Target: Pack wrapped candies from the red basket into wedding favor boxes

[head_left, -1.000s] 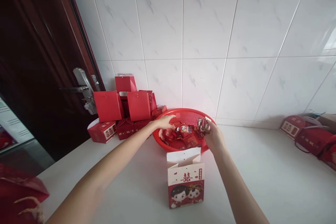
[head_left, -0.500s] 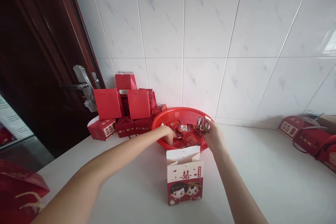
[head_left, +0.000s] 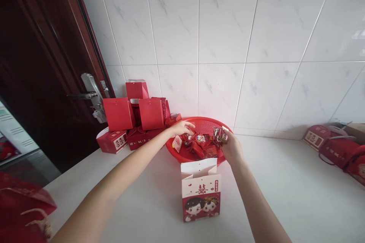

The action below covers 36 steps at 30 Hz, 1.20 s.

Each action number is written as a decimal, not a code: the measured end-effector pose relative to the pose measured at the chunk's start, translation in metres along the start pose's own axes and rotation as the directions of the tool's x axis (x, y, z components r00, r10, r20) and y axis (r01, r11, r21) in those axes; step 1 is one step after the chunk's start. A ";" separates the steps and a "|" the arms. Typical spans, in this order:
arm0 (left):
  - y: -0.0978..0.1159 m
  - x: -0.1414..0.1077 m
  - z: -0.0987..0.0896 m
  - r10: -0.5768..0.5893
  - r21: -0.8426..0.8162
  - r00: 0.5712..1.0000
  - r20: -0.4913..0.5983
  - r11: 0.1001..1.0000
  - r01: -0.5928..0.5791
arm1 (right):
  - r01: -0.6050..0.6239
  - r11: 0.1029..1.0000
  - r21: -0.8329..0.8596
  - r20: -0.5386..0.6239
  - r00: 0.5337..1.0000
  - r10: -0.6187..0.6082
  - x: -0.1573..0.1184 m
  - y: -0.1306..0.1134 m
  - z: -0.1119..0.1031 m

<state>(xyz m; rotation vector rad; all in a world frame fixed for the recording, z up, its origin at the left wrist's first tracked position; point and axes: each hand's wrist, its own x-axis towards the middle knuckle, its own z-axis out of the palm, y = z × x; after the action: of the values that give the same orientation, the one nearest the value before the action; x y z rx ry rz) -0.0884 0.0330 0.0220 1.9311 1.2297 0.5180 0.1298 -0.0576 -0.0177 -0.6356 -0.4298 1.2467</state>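
A round red plastic basket (head_left: 194, 121) holds several wrapped candies (head_left: 203, 148), mostly red. Over its left part reaches my left hand (head_left: 182, 127), fingers apart and touching or just above the candies; nothing shows in its grasp. My right hand (head_left: 234, 146), at the basket's right rim, is closed on wrapped candies (head_left: 219, 136) with shiny brown and red wrappers. In front of the basket a small white and red gift box (head_left: 201, 199) stands upright with its top open. Two cartoon faces are printed on its front.
Red gift boxes (head_left: 118, 114) are stacked to the left of the basket by the tiled wall (head_left: 222, 91). More red boxes (head_left: 336, 152) lie at the right. A red bag (head_left: 25, 209) is at the lower left, near a dark door (head_left: 42, 64).
My left hand has lifted out of the candies and moved up and left toward the basket's back left, its fingers opening. My right hand keeps its candies in nearly the same place.
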 end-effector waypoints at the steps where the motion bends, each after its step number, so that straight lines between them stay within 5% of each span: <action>1: 0.001 0.001 -0.003 0.030 -0.057 0.999 -0.021 0.998 -0.031 | -0.002 1.000 -0.001 0.001 1.000 0.002 0.000 0.000 0.000; 12: 0.006 -0.004 0.007 0.182 -0.251 0.980 -0.081 0.948 -0.197 | 0.009 1.000 -0.027 0.054 0.999 -0.007 -0.001 -0.001 0.000; 23: 0.015 -0.017 0.021 0.278 0.072 0.935 -0.219 0.960 -0.269 | 0.029 0.999 -0.035 0.060 0.998 -0.027 0.000 0.002 -0.001; 31: 0.009 -0.027 0.011 0.133 0.418 0.990 0.043 0.898 -0.139 | 0.023 1.000 -0.015 0.037 0.999 -0.022 0.002 0.003 -0.002; 36: 0.005 -0.012 0.026 -0.033 0.497 0.978 0.206 0.864 -0.075 | 0.005 1.000 -0.014 0.023 1.000 -0.004 0.003 0.003 -0.003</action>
<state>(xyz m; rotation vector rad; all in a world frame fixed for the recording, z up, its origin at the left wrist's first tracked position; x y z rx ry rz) -0.0735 0.0112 0.0108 2.3630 1.2931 -0.0141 0.1302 -0.0552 -0.0221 -0.6329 -0.4592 1.2484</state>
